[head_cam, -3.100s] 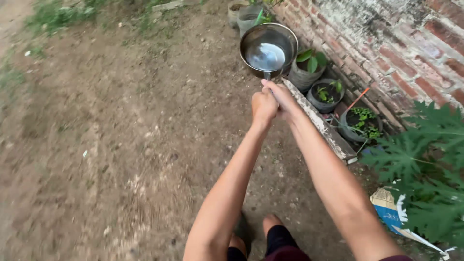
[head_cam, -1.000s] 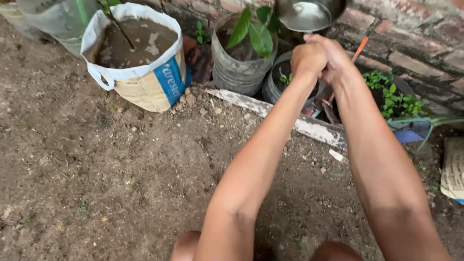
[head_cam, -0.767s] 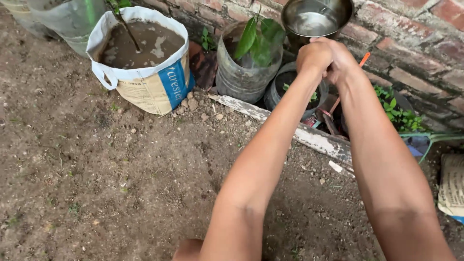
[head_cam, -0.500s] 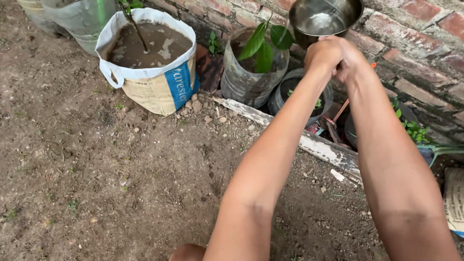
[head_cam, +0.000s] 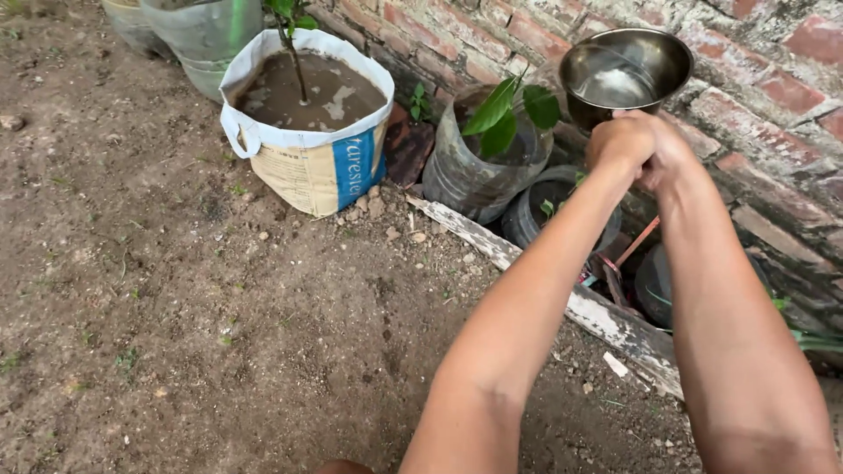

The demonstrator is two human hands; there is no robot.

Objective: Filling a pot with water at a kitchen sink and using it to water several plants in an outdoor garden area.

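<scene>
While both our hands grip one handle, our left hand and right hand have their fingers curled tight around it, holding a steel pot with water up against the brick wall. It hangs above a leafy plant in a plastic container, near a soil-filled sack.

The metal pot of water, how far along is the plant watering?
Done: the white sack planter has wet, puddled soil. In hand: both hands, left hand and right hand, hold the metal pot, water inside, above the leafy plastic planter. Left: the small dark pot.
</scene>
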